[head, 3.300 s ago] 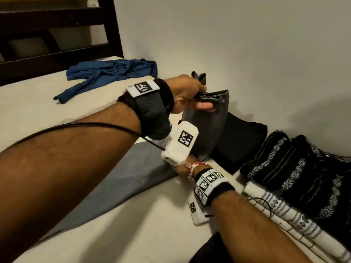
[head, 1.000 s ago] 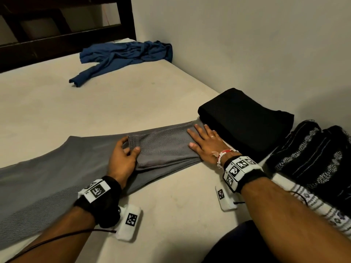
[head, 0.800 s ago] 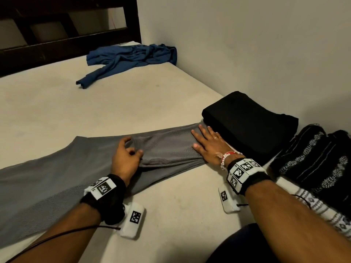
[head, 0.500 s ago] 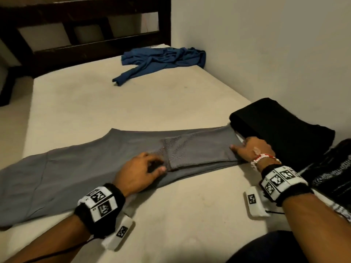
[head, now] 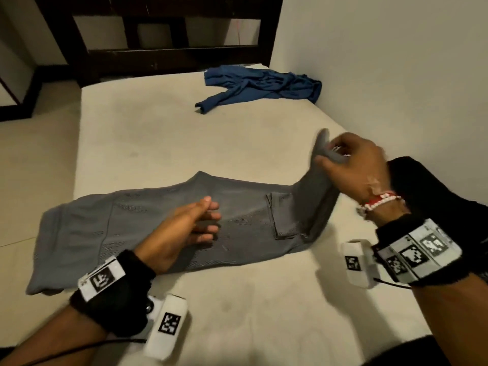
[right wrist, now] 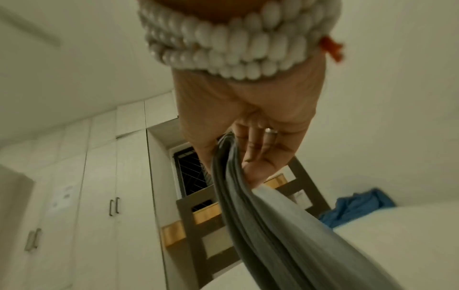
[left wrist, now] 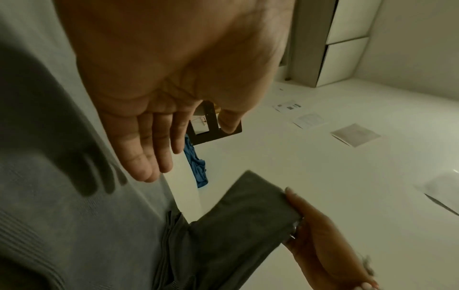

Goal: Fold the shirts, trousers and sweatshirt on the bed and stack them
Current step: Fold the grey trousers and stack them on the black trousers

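Right hand [head: 353,165] pinches the folded end of the grey trousers [head: 137,228] and holds it raised off the bed [head: 237,307]. Left hand [head: 184,231] hovers over the trousers' middle, fingers straight, holding nothing. Beyond the trousers lies 1 crumpled blue shirt [head: 261,88]; right of them sits a folded black garment [head: 433,196].

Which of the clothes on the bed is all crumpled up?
The blue garment, bunched up in the far corner by the wall. The grey trousers lie spread flat, and the black garment is folded.
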